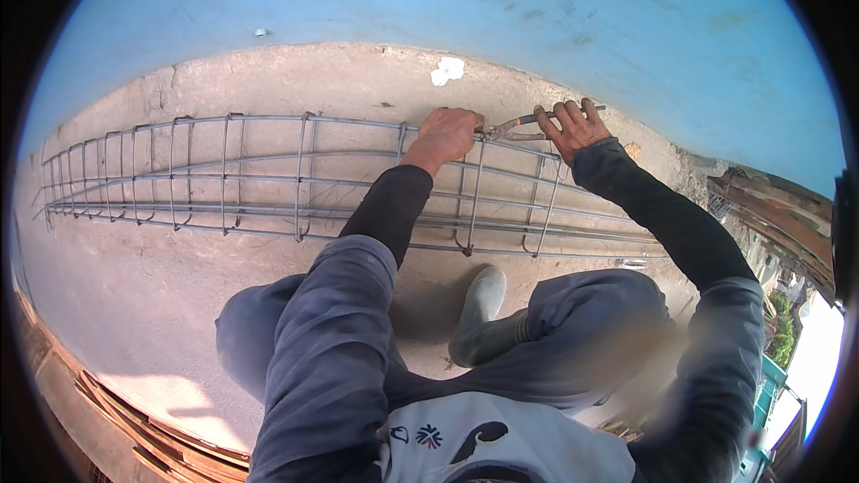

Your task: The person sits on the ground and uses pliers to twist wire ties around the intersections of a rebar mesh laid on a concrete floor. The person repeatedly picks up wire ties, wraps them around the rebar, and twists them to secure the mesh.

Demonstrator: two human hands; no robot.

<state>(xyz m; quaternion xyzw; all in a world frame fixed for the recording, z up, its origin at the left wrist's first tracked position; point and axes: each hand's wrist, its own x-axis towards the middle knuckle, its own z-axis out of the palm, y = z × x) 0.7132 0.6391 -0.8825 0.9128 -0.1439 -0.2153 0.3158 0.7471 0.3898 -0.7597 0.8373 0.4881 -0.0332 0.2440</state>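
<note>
A long rebar cage point(268, 178) lies across the concrete floor, its lengthwise bars joined by several stirrups. My left hand point(444, 139) is closed around its far top bar, just left of a stirrup crossing. My right hand point(576, 126) grips the handles of steel pincers point(495, 132), one of them dark-sleeved. The pincers' jaws are at that crossing, beside my left fingers. Whether they bite on a tie wire is too small to tell. Thin loose wire shows inside the cage, left of my left forearm.
A blue wall point(429, 0) rises close behind the cage. My boot point(486, 292) stands on the concrete floor point(168, 295) just on the near side. Wooden boards point(772, 215) lie at the far right, and more wood strips point(154, 436) at the lower left.
</note>
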